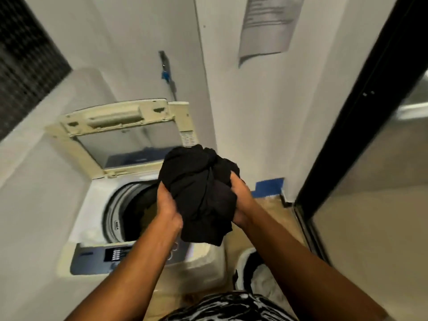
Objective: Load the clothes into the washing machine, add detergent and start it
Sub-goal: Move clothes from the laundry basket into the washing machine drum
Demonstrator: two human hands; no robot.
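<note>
A bundle of black clothes (199,191) hangs in the air above the right rim of a white top-loading washing machine (92,205). My left hand (168,206) grips the bundle's left side and my right hand (240,198) grips its right side. The machine's lid (115,137) stands raised at the back, and its round drum opening (129,209) is dark, with some cloth dimly visible inside. A blue-grey control panel (111,256) runs along the machine's front edge, partly hidden by my left forearm.
A white laundry basket (246,262) with cloth in it sits on the floor right of the machine. A white ledge (34,135) hems the machine on the left. A dark door frame (361,112) stands at the right. A paper notice (266,24) hangs on the wall.
</note>
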